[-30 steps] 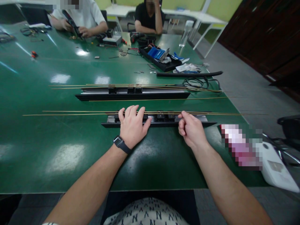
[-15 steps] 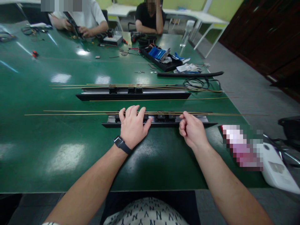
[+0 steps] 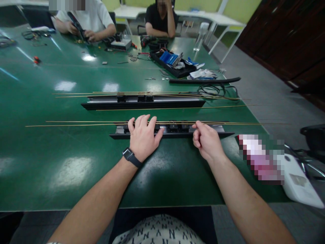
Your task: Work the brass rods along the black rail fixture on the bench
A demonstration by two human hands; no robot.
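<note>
Your left hand is lying palm down across the near channel, its fingers spreading well apart over the near rods and its thumb reaching out toward your right; whether its fingers are gripping anything beneath, I cannot tell. Your right hand is pinching at the near rods, thumb and index meeting, the other fingers curling into the palm; how many rods it is holding, I cannot tell. The near channel is lying lengthwise across the counter before you, the near rods running along it and extending past both its ends. Beyond it, the far channel is lying roughly parallel, with the far rods resting along its top and a loose rod lying along its near side. Farther back on your right, a coiled cable, a black strip, gloves and a tray are occupying the counter. Two people are sitting at the far side, one holding a dark object.
</note>
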